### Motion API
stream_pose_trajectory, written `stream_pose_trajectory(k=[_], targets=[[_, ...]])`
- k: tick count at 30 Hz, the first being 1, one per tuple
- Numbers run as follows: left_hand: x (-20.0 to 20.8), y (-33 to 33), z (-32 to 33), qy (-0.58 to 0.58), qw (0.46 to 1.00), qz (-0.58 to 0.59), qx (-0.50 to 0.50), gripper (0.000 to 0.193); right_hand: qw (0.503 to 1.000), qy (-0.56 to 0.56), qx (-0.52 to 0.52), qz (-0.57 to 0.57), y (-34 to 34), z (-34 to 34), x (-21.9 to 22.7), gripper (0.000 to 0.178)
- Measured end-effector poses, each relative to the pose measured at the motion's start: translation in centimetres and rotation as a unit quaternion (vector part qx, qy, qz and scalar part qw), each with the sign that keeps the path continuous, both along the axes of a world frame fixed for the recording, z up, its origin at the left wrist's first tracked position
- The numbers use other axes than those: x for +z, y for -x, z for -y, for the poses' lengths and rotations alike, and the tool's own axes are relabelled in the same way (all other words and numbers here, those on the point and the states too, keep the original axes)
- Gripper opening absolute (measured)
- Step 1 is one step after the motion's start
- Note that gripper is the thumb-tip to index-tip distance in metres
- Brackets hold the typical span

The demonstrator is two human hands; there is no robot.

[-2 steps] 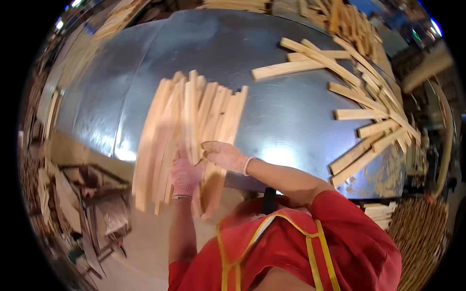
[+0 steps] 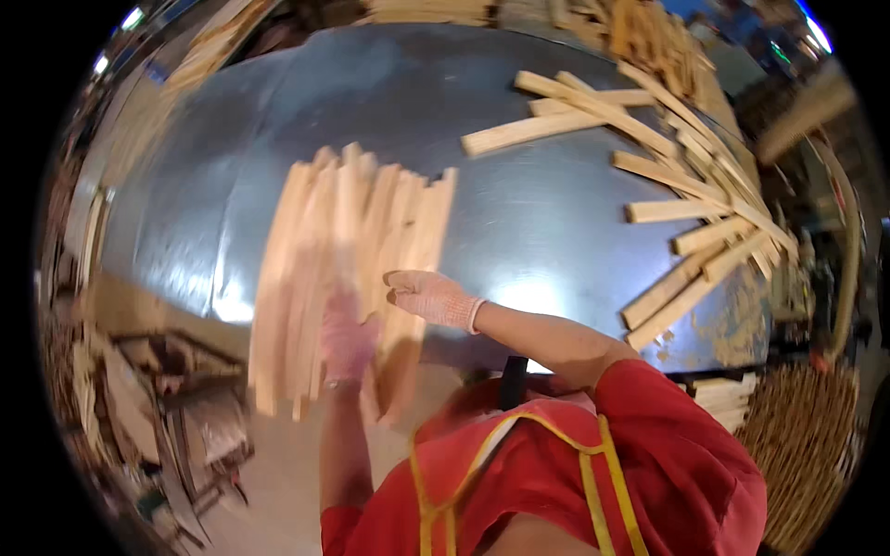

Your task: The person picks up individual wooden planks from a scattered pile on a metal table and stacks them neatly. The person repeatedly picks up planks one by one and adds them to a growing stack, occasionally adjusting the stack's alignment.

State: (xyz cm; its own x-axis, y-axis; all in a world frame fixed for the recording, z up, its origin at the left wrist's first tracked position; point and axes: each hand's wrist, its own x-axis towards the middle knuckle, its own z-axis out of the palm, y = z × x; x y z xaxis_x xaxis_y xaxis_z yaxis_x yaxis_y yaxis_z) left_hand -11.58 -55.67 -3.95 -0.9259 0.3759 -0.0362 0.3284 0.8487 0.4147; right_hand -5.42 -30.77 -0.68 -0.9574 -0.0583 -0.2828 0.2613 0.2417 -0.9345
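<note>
A row of pale wooden slats (image 2: 422, 241) lies side by side on the metal tabletop, left of the middle, their near ends jutting past the table's edge. My left hand (image 2: 349, 335), in a pinkish knitted glove, is over the near half of the row; motion smears its fingers, so its grip is unclear. My right hand (image 2: 434, 298), gloved alike, hovers over the row's right side with thumb and fingers apart, holding nothing. Some slats near my left hand are blurred too.
A loose, criss-crossed heap of slats (image 2: 691, 199) covers the right side of the metal table (image 2: 519, 213). Stacked wood (image 2: 649, 42) stands beyond the far right edge. A wooden frame (image 2: 176, 408) is on the floor at the left; bundled sticks (image 2: 802, 445) stand at the lower right.
The whole view has shifted slightly. A slat that stood out between my hands now lies further left, blurred among the others. My right hand's fingertips are clear of it.
</note>
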Motion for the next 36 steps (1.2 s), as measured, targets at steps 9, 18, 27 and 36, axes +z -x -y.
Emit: stream_pose_trajectory(k=[9,18,27,36], targets=[[6.5,-1.5,0.8,0.100,0.985,0.032,0.134,0.081,0.892,-0.417,-0.172,-0.030,-10.5,-34.4,-1.7,0.034],[4.7,-9.1,-11.0,0.101,0.993,-0.056,-0.035,0.094,0.715,-0.658,-0.159,0.176,-16.5,-61.4,1.9,0.054],[5.0,-14.8,-24.4,0.120,0.980,0.034,-0.154,0.084,0.723,-0.644,-0.089,0.233,-19.5,-68.0,0.0,0.057],[5.7,-18.7,-42.4,0.100,0.931,-0.024,-0.351,0.100,0.849,-0.477,0.156,-0.167,-18.3,-39.5,-1.6,0.029]])
